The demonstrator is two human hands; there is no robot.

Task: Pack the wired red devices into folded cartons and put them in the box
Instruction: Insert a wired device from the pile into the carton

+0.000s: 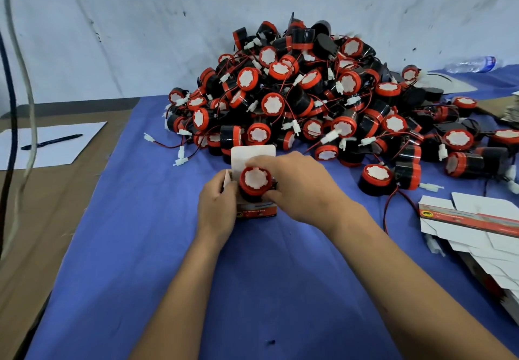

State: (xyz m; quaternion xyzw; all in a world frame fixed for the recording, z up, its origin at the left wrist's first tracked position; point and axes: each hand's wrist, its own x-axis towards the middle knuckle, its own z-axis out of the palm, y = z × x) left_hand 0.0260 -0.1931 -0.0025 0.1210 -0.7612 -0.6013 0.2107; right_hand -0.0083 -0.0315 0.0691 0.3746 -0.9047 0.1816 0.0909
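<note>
A small white and red carton (pixel 257 210) stands upright on the blue cloth (pixel 157 247), its top flap (pixel 252 153) raised behind. A red-capped black device (pixel 256 181) sits halfway into the carton's open top. My left hand (pixel 217 205) grips the carton's left side. My right hand (pixel 297 188) curls round the device from the right. A big heap of red wired devices (pixel 317 98) lies just behind, against the wall. No packing box is in view.
A stack of flat unfolded cartons (pixel 477 227) lies at the right edge. White paper (pixel 56 143) with a pen (pixel 52 142) rests on the brown board at left. Cables (pixel 16 79) hang at far left. A plastic bottle (pixel 471 64) lies at back right.
</note>
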